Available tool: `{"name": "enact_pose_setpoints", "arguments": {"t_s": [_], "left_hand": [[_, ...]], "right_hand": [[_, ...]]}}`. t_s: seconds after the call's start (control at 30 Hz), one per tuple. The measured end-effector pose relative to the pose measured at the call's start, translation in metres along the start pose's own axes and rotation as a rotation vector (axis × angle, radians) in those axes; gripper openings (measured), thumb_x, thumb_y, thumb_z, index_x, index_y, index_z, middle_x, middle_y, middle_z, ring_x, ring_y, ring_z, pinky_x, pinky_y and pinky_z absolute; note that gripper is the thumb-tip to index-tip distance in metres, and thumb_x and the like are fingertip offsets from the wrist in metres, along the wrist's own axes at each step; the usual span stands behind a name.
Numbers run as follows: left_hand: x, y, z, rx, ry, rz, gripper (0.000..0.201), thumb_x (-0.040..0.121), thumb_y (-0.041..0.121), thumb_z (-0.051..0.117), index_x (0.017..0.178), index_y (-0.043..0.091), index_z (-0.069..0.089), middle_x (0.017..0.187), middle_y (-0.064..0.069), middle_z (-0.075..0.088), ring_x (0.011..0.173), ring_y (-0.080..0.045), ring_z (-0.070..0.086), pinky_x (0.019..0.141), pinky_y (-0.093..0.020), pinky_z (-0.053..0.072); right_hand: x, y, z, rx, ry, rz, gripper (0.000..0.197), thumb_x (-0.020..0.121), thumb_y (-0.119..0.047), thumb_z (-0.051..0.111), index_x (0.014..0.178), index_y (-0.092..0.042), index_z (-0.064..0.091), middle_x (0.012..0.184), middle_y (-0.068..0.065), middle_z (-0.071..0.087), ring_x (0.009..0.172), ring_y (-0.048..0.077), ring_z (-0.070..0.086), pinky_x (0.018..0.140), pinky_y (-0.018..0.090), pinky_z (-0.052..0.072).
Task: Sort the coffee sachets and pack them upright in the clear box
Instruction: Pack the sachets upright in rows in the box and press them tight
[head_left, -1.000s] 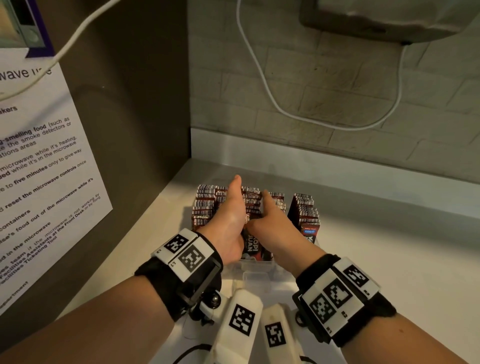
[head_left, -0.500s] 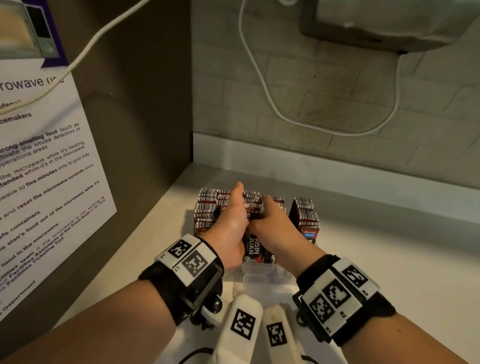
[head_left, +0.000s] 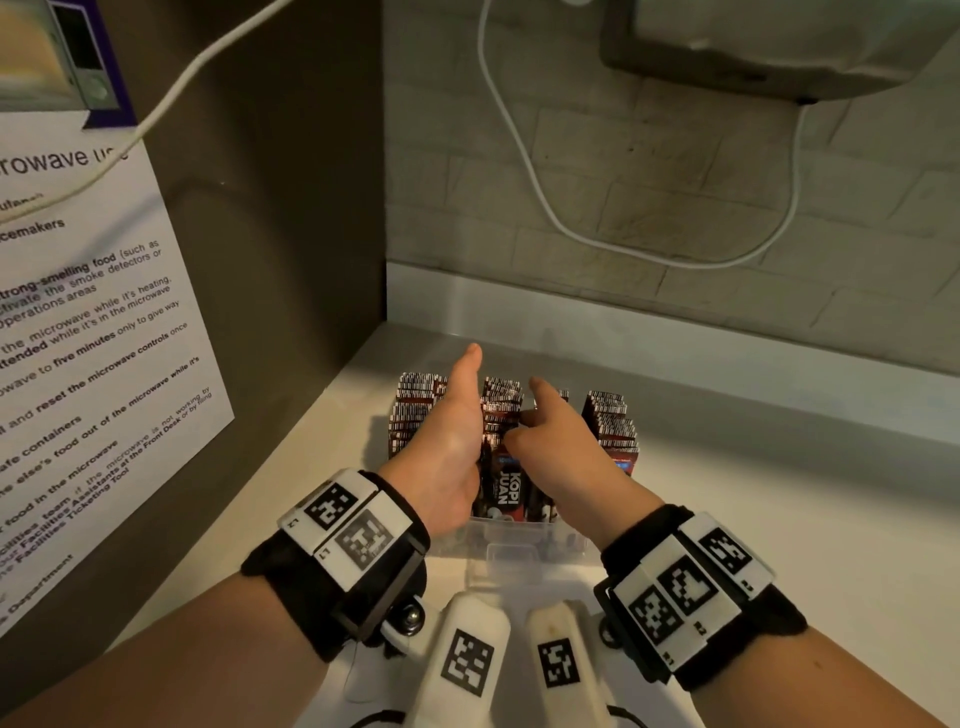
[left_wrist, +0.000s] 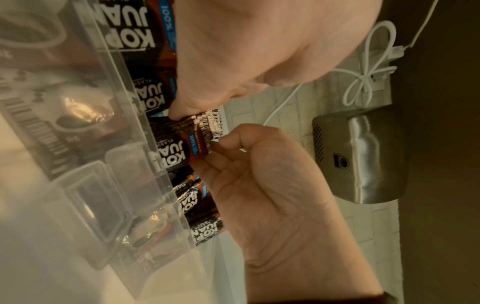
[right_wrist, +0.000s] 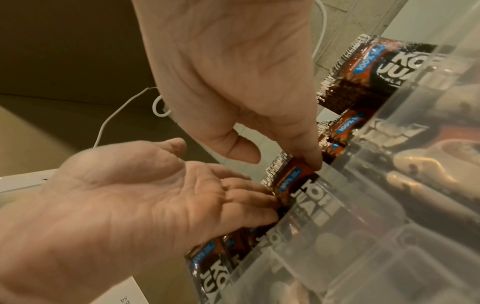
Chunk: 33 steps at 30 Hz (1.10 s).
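Dark brown "Kopi Juan" coffee sachets (head_left: 501, 415) stand upright in rows inside the clear box (head_left: 519, 535) on the white counter. My left hand (head_left: 447, 436) is over the left rows with its thumb stuck out and its straight fingers reaching down between the sachets (right_wrist: 293, 181). Close beside it, my right hand (head_left: 556, 447) has its thumb raised and its fingertips against the tops of the middle sachets (left_wrist: 176, 152). The right wrist view shows the right palm (right_wrist: 130, 205) spread, the thumb apart from the fingers. Both hands hide the sachets beneath them.
A dark side panel with a microwave notice (head_left: 78, 338) stands close on the left. The tiled back wall carries a white cable (head_left: 519, 156) and a steel wall unit (head_left: 779, 47). White counter (head_left: 779, 519) stretches right of the box. Two white tagged devices (head_left: 467, 660) lie near me.
Both hands stay among the sachets in almost the same spot. Only the head view has shifted slightly.
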<state>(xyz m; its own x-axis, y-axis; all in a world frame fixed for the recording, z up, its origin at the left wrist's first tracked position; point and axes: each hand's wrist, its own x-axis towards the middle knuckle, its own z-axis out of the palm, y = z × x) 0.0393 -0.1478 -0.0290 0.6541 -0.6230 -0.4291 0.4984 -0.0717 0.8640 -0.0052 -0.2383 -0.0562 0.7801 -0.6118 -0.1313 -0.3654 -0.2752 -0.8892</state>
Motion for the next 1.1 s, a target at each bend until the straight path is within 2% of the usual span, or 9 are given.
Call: {"name": "enact_pose_setpoints", "arguments": {"t_s": [0.23,0.33,0.47,0.53,0.6,0.77,0.87,0.93,1.1], "left_hand": [[-0.003,0.000,0.005,0.006,-0.005,0.003,0.073,0.095,0.063,0.028,0.153,0.020,0.022,0.159,-0.003,0.025,0.144,-0.020,0.027,0.103,-0.032,0.028],[-0.003,0.001,0.002,-0.006,-0.013,0.024,0.073,0.095,0.064,0.028,0.154,0.022,0.019,0.160,0.000,0.022,0.145,-0.018,0.024,0.107,-0.033,0.027],[-0.010,0.006,-0.005,-0.034,0.005,0.121,0.066,0.096,0.059,0.031,0.151,0.022,0.029,0.148,-0.001,0.041,0.136,-0.020,0.039,0.094,-0.027,0.037],[-0.008,0.007,-0.009,-0.036,0.064,0.197,0.052,0.097,0.051,0.039,0.136,0.018,0.049,0.140,-0.010,0.051,0.126,-0.023,0.050,0.106,-0.034,0.038],[-0.008,0.006,-0.008,-0.038,0.024,0.187,0.042,0.097,0.047,0.043,0.117,0.014,0.059,0.124,-0.013,0.061,0.111,-0.024,0.059,0.101,-0.036,0.046],[-0.011,-0.011,0.012,0.026,-0.262,-0.013,0.070,0.093,0.064,0.032,0.141,0.015,0.044,0.119,-0.014,0.058,0.103,-0.021,0.056,0.087,-0.031,0.044],[-0.007,-0.022,0.024,0.004,-0.305,-0.079,0.083,0.089,0.073,0.026,0.153,0.020,0.022,0.153,-0.008,0.035,0.134,-0.020,0.041,0.113,-0.039,0.029],[-0.004,-0.026,0.030,0.012,-0.295,-0.091,0.093,0.083,0.081,0.027,0.154,0.021,0.019,0.159,-0.004,0.025,0.143,-0.019,0.029,0.120,-0.043,0.017],[0.007,-0.030,0.031,0.031,-0.255,-0.093,0.095,0.079,0.085,0.028,0.152,0.024,0.027,0.154,-0.004,0.036,0.129,-0.018,0.045,0.111,-0.038,0.033]], "right_hand": [[0.000,-0.001,0.004,-0.036,-0.020,0.006,0.077,0.089,0.005,0.045,0.153,-0.019,0.009,0.153,0.012,0.031,0.098,0.019,0.057,0.058,0.018,0.038],[-0.005,-0.005,0.000,-0.035,-0.005,-0.004,0.075,0.090,0.004,0.046,0.153,-0.018,0.011,0.138,0.009,0.047,0.077,0.011,0.057,0.054,0.018,0.043],[-0.014,-0.006,-0.019,-0.095,0.245,-0.126,0.059,0.088,0.004,0.048,0.143,-0.013,0.036,0.123,0.011,0.058,0.085,0.024,0.062,0.068,0.034,0.051],[-0.021,-0.006,-0.032,-0.064,0.385,-0.178,0.044,0.087,0.004,0.049,0.127,-0.015,0.050,0.109,0.008,0.065,0.083,0.023,0.063,0.069,0.037,0.051],[-0.030,-0.003,-0.042,-0.071,0.427,-0.181,0.033,0.086,0.003,0.049,0.111,-0.017,0.054,0.095,0.007,0.067,0.077,0.024,0.063,0.068,0.039,0.052],[-0.043,0.007,-0.042,-0.342,0.128,0.010,0.029,0.086,-0.002,0.048,0.114,-0.010,0.052,0.094,0.012,0.061,0.073,0.025,0.053,0.060,0.029,0.040],[-0.044,0.010,-0.036,-0.380,0.054,0.024,0.032,0.086,-0.002,0.044,0.118,-0.008,0.049,0.097,0.015,0.062,0.079,0.029,0.057,0.058,0.029,0.039],[-0.044,0.009,-0.032,-0.377,0.055,0.013,0.033,0.086,-0.001,0.044,0.119,-0.007,0.047,0.093,0.015,0.062,0.081,0.029,0.059,0.059,0.030,0.039],[-0.038,0.007,-0.023,-0.441,0.016,0.019,0.037,0.089,-0.005,0.045,0.125,-0.010,0.041,0.094,0.010,0.058,0.082,0.027,0.055,0.063,0.029,0.039]]}}
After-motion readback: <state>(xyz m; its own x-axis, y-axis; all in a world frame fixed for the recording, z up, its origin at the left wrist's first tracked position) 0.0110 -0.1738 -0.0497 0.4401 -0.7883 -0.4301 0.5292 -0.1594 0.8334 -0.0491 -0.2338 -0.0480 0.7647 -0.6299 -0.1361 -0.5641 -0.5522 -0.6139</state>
